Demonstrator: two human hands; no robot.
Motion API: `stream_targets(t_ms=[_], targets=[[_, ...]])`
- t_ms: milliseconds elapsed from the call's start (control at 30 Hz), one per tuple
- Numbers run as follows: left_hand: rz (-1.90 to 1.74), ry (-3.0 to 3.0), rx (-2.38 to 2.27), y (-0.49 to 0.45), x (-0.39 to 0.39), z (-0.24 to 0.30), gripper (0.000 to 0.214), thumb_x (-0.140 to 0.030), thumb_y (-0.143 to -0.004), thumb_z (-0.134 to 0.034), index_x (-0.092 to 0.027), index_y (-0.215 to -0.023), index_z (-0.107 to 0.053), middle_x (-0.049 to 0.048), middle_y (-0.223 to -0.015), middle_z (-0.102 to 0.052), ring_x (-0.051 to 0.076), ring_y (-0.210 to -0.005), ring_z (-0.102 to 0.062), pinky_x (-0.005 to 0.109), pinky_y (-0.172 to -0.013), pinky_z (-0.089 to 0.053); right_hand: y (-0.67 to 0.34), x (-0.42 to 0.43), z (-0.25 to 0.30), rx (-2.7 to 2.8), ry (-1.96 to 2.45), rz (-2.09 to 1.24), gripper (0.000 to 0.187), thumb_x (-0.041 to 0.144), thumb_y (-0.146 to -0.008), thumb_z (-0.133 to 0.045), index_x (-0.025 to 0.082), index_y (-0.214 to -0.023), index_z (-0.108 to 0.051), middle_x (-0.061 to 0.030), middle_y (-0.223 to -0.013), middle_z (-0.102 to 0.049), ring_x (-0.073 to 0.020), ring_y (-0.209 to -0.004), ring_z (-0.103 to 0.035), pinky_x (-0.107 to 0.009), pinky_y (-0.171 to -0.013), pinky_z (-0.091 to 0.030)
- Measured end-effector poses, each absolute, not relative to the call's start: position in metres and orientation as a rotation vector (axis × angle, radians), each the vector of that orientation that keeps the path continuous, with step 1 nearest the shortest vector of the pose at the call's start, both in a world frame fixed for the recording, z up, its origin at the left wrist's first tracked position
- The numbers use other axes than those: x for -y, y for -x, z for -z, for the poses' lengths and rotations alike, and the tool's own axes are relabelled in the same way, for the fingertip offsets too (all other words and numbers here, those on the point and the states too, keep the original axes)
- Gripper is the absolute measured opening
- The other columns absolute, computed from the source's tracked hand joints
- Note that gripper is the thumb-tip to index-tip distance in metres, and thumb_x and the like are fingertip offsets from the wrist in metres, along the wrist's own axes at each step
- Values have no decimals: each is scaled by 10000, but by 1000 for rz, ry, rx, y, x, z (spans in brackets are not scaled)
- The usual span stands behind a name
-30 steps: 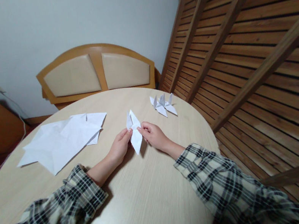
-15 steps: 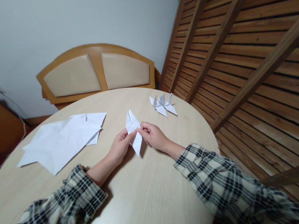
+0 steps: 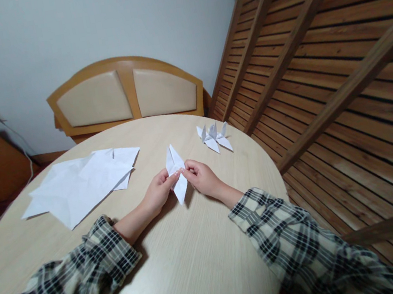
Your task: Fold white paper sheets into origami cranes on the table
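Observation:
A white folded paper [image 3: 175, 159], shaped like a long diamond with pointed ends, is held between both hands just above the table. My left hand [image 3: 156, 190] is closed on its left edge, the thumb lying across the paper's middle. On the opposite edge my right hand [image 3: 203, 178] pinches it, with thumb and curled fingers. Both thumb tips nearly meet at the centre fold. The fingers behind the paper are partly hidden. Farther back to the right stand several white folded paper pieces [image 3: 213, 138] with pointed flaps, close together.
Loose creased white sheets [image 3: 77, 185] lie overlapping on the left of the round pale wooden table [image 3: 188, 270]. A headboard [image 3: 131, 92] with two cream panels stands behind the table. A slatted wooden panel [image 3: 324, 94] leans along the right side, close to the table's edge.

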State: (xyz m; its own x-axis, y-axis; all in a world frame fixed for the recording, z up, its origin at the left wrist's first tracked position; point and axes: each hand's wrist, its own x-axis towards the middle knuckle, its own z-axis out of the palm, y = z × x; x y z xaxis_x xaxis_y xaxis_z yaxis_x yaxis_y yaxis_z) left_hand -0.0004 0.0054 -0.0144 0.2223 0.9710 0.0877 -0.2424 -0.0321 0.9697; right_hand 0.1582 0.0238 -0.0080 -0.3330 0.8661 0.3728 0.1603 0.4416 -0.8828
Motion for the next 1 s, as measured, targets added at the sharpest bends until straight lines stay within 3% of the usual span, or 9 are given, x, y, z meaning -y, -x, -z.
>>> stream_targets(t_ms=[267,533,767,1000], targets=[[-1211,-1192,-852,-2,-5,11,224,-330,-815,-710,-139,-926,-674,31,-790,-642,131,-658,-530,256,-606,-397,-157,-22,6,1749,916,-944,324,418,-886,-510,225,-667,-369,58,-587,-378,-107,-535,-372,-255,-512,-279],[-1285,-1055,-930,-3,-3,7,316,-302,-806,-703,-193,-1066,-559,-27,-744,-569,117,-619,-525,222,-529,-430,-159,-24,4,1641,976,-872,348,483,-881,-515,228,-678,-391,43,-584,-403,-123,-560,-400,-250,-502,-279],[-1262,-1122,-908,-3,0,3,214,-246,-768,-726,-187,-860,-541,-23,-786,-562,100,-650,-534,199,-528,-443,-158,-22,3,1631,929,-981,358,527,-868,-534,225,-711,-424,48,-600,-415,-114,-553,-411,-243,-497,-298],[-1178,-1230,-884,-4,3,3,196,-324,-850,-667,-183,-968,-599,17,-907,-614,128,-781,-582,216,-621,-490,-157,-22,5,1613,838,-1035,307,477,-855,-599,226,-799,-433,47,-686,-465,-111,-604,-471,-235,-529,-380]])
